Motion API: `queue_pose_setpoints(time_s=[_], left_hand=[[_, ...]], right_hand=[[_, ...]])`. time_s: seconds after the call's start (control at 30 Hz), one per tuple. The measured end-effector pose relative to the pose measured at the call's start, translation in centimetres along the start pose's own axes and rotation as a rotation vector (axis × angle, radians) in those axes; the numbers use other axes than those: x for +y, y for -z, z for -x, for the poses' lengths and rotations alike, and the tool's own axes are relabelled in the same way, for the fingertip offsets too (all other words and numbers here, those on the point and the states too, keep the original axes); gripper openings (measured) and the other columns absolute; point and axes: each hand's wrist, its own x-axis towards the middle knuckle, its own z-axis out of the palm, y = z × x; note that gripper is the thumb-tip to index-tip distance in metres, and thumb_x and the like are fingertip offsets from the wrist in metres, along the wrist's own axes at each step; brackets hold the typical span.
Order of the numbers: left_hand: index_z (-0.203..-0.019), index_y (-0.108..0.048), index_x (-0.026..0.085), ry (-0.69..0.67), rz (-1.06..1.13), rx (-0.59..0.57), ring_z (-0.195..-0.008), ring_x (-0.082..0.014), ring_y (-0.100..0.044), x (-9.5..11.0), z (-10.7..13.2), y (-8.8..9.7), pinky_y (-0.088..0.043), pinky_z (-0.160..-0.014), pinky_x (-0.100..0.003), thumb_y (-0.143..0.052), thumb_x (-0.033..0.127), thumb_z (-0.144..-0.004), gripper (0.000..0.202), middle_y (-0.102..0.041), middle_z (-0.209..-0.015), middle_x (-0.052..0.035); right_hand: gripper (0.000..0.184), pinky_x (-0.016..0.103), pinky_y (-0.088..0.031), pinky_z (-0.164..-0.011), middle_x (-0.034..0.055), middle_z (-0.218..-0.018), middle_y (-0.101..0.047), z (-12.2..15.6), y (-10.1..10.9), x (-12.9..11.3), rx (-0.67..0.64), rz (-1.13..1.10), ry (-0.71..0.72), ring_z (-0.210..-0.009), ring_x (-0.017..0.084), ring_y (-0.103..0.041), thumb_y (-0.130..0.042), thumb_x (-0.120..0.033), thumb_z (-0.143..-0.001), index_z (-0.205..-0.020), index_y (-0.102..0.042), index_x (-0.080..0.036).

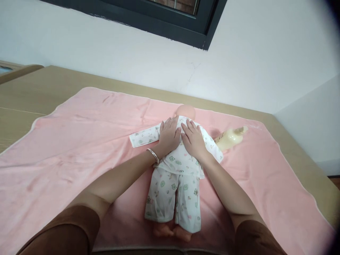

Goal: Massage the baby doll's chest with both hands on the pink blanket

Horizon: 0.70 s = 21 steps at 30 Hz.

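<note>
A baby doll [185,112] lies on a pink blanket [79,141], its head away from me and its bare feet towards me. It wears a white printed top [177,163] and matching trousers [162,194]. On the left of the doll's upper body my left hand [170,134] rests flat, a silver bangle [153,156] at the wrist. My right hand [193,139] lies flat beside it, fingers spread on the cloth. Neither hand grips anything. One sleeve [145,136] stretches out to the left; most of the head is hidden behind the collar.
A pale yellow bottle [231,137] lies on the blanket right of the doll. The blanket covers much of a wooden table [32,90]. Behind stands a white wall [148,63] with a dark window frame [170,30]. A wooden edge [23,69] shows at far left.
</note>
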Motion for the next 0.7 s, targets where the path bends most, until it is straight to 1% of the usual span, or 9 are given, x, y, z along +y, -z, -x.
queue_pose_setpoints(time_s=[0.07, 0.13, 0.27, 0.37, 0.43, 0.5, 0.57, 0.63, 0.7], left_hand=[[-0.15, -0.046, 0.023, -0.024, -0.036, -0.015, -0.15, -0.0294, -0.035, 0.0, -0.1, 0.0, -0.02, -0.125, -0.057, -0.028, 0.03, -0.102, 0.052, -0.048, -0.157, -0.0094], [-0.145, -0.053, 0.025, -0.036, -0.07, -0.028, -0.149, -0.03, -0.037, 0.0, -0.1, 0.1, -0.02, -0.124, -0.058, -0.029, 0.031, -0.103, 0.049, -0.049, -0.155, -0.009], [-0.142, -0.056, 0.021, -0.041, -0.088, -0.033, -0.145, -0.0287, -0.043, 0.2, -0.3, 0.2, -0.02, -0.124, -0.058, -0.032, 0.03, -0.102, 0.047, -0.054, -0.152, -0.0092], [-0.141, -0.056, 0.02, -0.039, -0.087, -0.041, -0.144, -0.0277, -0.044, 0.2, -0.4, 0.2, -0.02, -0.124, -0.058, -0.032, 0.03, -0.102, 0.047, -0.056, -0.15, -0.0097], [-0.142, -0.055, 0.019, -0.038, -0.095, -0.042, -0.144, -0.0274, -0.045, 0.2, -0.4, 0.2, -0.02, -0.124, -0.058, -0.032, 0.031, -0.102, 0.047, -0.056, -0.15, -0.0111], [-0.142, -0.054, 0.017, -0.063, -0.12, -0.022, -0.144, -0.0282, -0.045, 0.2, -0.3, 0.4, -0.02, -0.124, -0.059, -0.031, 0.03, -0.102, 0.048, -0.057, -0.149, -0.0123], [-0.141, -0.055, 0.016, -0.111, -0.163, 0.02, -0.144, -0.03, -0.044, 0.5, 0.0, 0.8, -0.018, -0.124, -0.061, -0.032, 0.029, -0.101, 0.048, -0.058, -0.147, -0.0131], [-0.14, -0.056, 0.015, -0.158, -0.205, 0.064, -0.146, -0.0319, -0.042, 1.4, 0.3, 1.4, -0.014, -0.125, -0.063, -0.035, 0.027, -0.1, 0.047, -0.059, -0.146, -0.0141], [-0.141, -0.055, 0.014, -0.19, -0.206, 0.094, -0.147, -0.0326, -0.041, 3.0, 0.7, 2.0, -0.012, -0.126, -0.064, -0.039, 0.026, -0.097, 0.048, -0.057, -0.148, -0.0152]], right_hand=[[0.053, 0.06, -0.016, -0.125, 0.0123, -0.167, -0.029, -0.1, -0.1, 0.0, 0.009, 0.005, -0.011, -0.156, 0.031, -0.021, -0.03, -0.035, -0.104, -0.152, -0.046, -0.018], [0.053, 0.059, -0.016, -0.125, 0.0109, -0.167, -0.03, -0.1, -0.2, 0.1, 0.014, 0.009, -0.012, -0.156, 0.031, -0.021, -0.03, -0.034, -0.104, -0.152, -0.046, -0.019], [0.054, 0.058, -0.015, -0.126, 0.0106, -0.167, -0.029, -0.4, -0.1, 0.0, -0.006, 0.013, -0.011, -0.156, 0.031, -0.02, -0.032, -0.03, -0.102, -0.154, -0.043, -0.018], [0.055, 0.061, -0.018, -0.124, 0.0128, -0.167, -0.029, -0.5, 1.0, -0.6, -0.074, -0.006, -0.058, -0.156, 0.034, -0.021, -0.037, -0.03, -0.101, -0.154, -0.043, -0.018], [0.054, 0.063, -0.021, -0.123, 0.0156, -0.165, -0.032, -0.2, 2.6, -1.3, -0.119, -0.022, -0.096, -0.155, 0.037, -0.021, -0.042, -0.032, -0.099, -0.151, -0.048, -0.017], [0.054, 0.064, -0.02, -0.123, 0.0164, -0.165, -0.033, 0.6, 5.0, -1.8, -0.108, -0.035, -0.101, -0.155, 0.039, -0.02, -0.046, -0.035, -0.098, -0.148, -0.051, -0.017], [0.056, 0.063, -0.018, -0.124, 0.0139, -0.166, -0.03, 1.9, 8.0, -1.9, -0.043, -0.06, -0.077, -0.156, 0.038, -0.017, -0.047, -0.039, -0.098, -0.151, -0.048, -0.018], [0.057, 0.062, -0.016, -0.125, 0.0113, -0.166, -0.032, 3.4, 11.2, -1.3, 0.027, -0.112, -0.097, -0.156, 0.035, -0.019, -0.046, -0.042, -0.099, -0.152, -0.047, -0.021], [0.057, 0.062, -0.02, -0.125, 0.0095, -0.164, -0.035, 5.0, 14.3, 0.0, 0.14, -0.163, -0.156, -0.155, 0.033, -0.025, -0.047, -0.045, -0.099, -0.152, -0.047, -0.024]])
